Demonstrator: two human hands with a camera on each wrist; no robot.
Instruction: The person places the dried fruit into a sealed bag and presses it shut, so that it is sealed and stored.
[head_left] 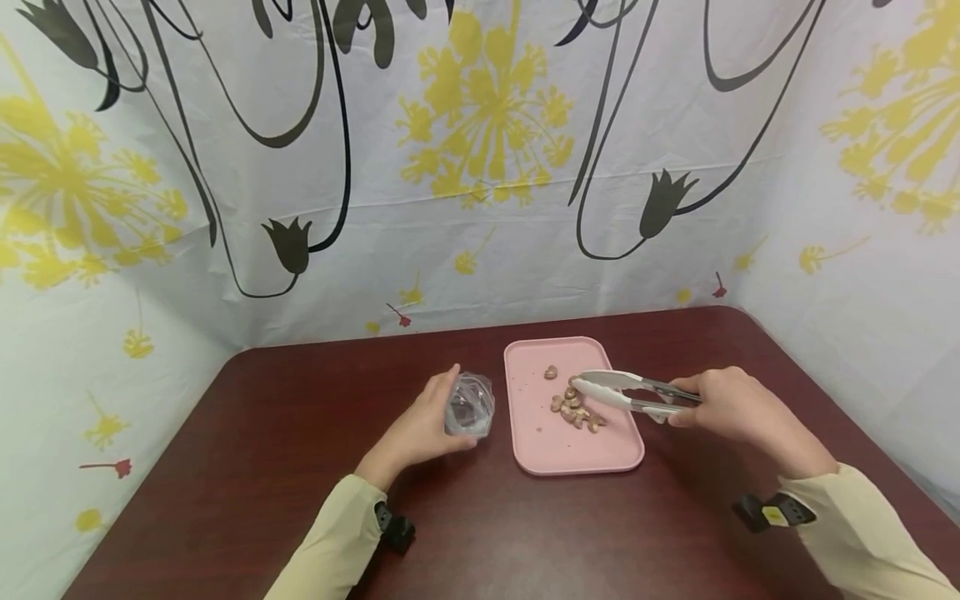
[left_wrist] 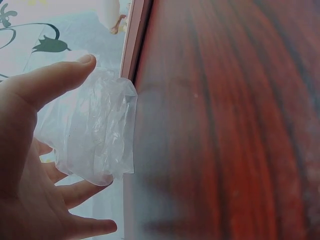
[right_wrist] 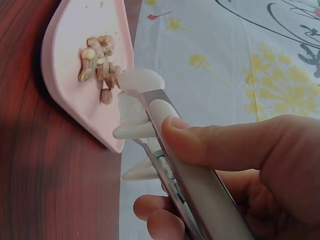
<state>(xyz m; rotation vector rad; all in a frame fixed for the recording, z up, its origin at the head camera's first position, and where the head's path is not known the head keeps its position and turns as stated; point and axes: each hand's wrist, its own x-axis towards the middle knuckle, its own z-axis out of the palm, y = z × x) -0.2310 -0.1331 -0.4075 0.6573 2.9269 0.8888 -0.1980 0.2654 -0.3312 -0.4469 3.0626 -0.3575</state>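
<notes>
On the left, my left hand (head_left: 423, 423) holds a crinkled clear plastic bag (head_left: 472, 408) upright on the table, thumb on one side and fingers on the other. The left wrist view shows the bag (left_wrist: 97, 130) between thumb and spread fingers. My right hand (head_left: 731, 407) grips metal tongs (head_left: 637, 392) with white tips. Those tips reach over a pink tray (head_left: 577, 461), at a small heap of knobbly brown pieces (head_left: 576, 410) that look like nuts. One piece (head_left: 551, 372) lies apart near the tray's far side. Whether the tongs pinch a piece, I cannot tell.
Beneath everything is a dark red-brown wooden table (head_left: 450, 533). A white cloth (head_left: 450, 250) with flower patterns hangs behind it and along both sides. The tray's raised rim lies close to the right of the bag.
</notes>
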